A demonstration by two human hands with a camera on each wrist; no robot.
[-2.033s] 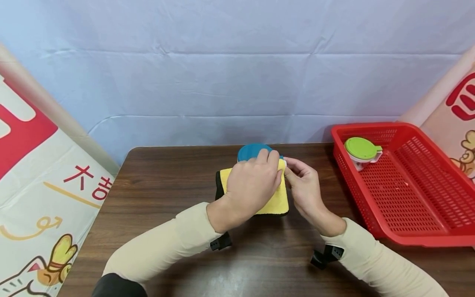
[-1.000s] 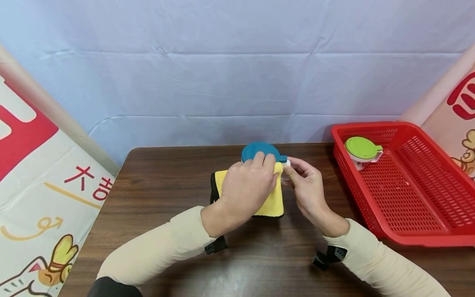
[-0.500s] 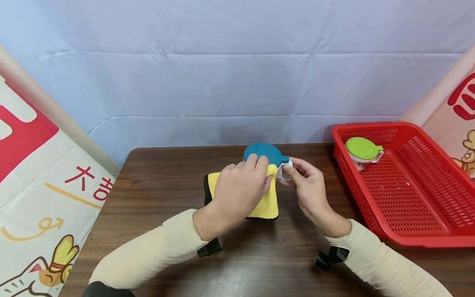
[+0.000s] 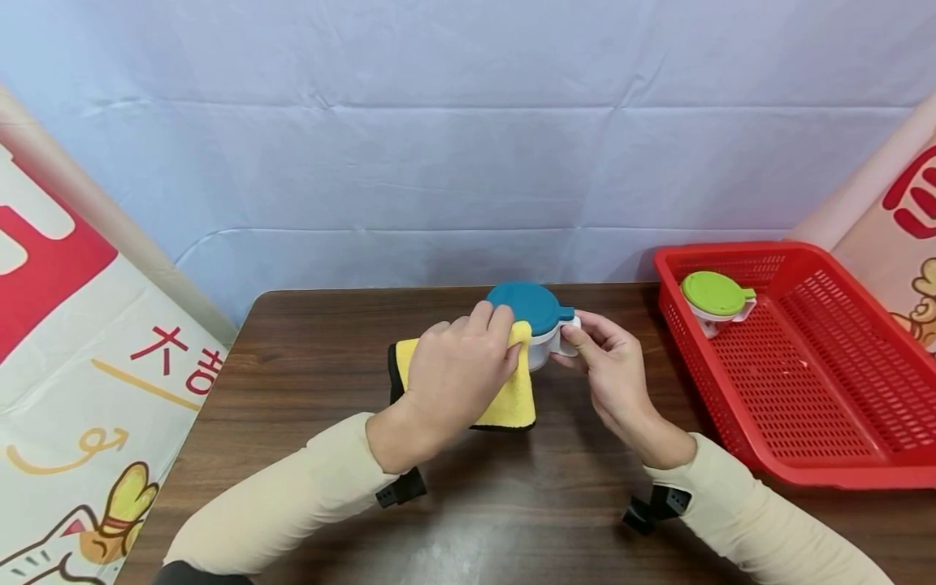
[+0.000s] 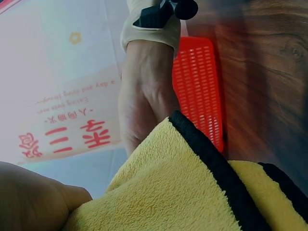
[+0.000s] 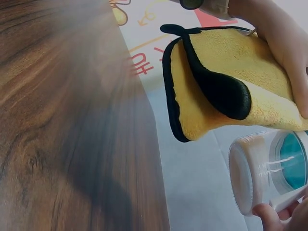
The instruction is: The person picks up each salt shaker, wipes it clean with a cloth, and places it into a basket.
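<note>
Left hand (image 4: pixel 455 367) curled tight on cloth (image 4: pixel 513 400), beside jar (image 4: pixel 530 315); contact unclear. Right hand (image 4: pixel 613 370) pinches jar's handle (image 4: pixel 569 335), fingers closed, jar up off table (image 4: pixel 329 341), probably keeping it steady, sides reachable.

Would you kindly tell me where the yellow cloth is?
In the head view, the yellow cloth is at lower centre, held by the left hand, at the near left of the blue-lidded jar.
</note>
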